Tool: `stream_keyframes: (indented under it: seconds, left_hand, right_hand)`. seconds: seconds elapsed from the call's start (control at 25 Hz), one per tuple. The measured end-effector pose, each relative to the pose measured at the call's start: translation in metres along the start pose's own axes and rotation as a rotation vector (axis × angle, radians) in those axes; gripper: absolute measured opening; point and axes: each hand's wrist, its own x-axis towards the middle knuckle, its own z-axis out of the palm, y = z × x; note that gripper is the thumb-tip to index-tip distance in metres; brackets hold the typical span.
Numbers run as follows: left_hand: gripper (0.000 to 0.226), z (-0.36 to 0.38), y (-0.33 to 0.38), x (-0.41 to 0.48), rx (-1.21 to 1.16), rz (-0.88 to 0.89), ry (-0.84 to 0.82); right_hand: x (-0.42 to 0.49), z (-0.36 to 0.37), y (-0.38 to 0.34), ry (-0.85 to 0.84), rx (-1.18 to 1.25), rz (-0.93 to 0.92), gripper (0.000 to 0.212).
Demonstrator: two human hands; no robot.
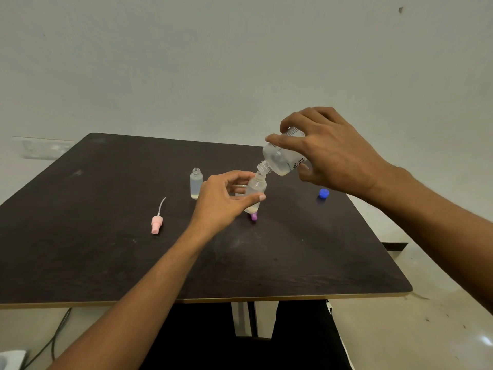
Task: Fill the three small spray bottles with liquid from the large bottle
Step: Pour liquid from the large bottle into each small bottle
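Observation:
My right hand (330, 153) grips the large clear bottle (282, 158), tipped down to the left with its open neck right over a small bottle's mouth. My left hand (224, 198) holds that small clear bottle (256, 190) slightly tilted above the dark table (106, 249); a little liquid shows at its bottom. A second small bottle (196, 183) stands upright and uncapped to the left, with a thin layer of liquid in it. A pink spray cap (156, 222) with its tube lies further left. A purple spray cap (253, 216) lies under the held bottle. A third small bottle is not visible.
The large bottle's blue cap (323, 193) lies on the table to the right, below my right wrist. The table's front edge (240, 299) is close to me, with a wall behind the far edge. A cable (53, 337) runs on the floor at lower left.

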Motion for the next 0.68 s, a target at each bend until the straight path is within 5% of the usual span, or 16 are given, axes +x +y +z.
stream_keyframes:
  seconds: [0.4,0.68]
  left_hand:
    - [0.045,0.003,0.004,-0.002,-0.013,0.024,0.002]
    - [0.046,0.005,0.011,-0.003,-0.017,0.035,0.003]
  right_hand:
    - [-0.024,0.027,0.0,-0.154,0.439,0.269,0.08]
    - [-0.048,0.048,-0.011,-0.07,0.806,0.525,0.076]
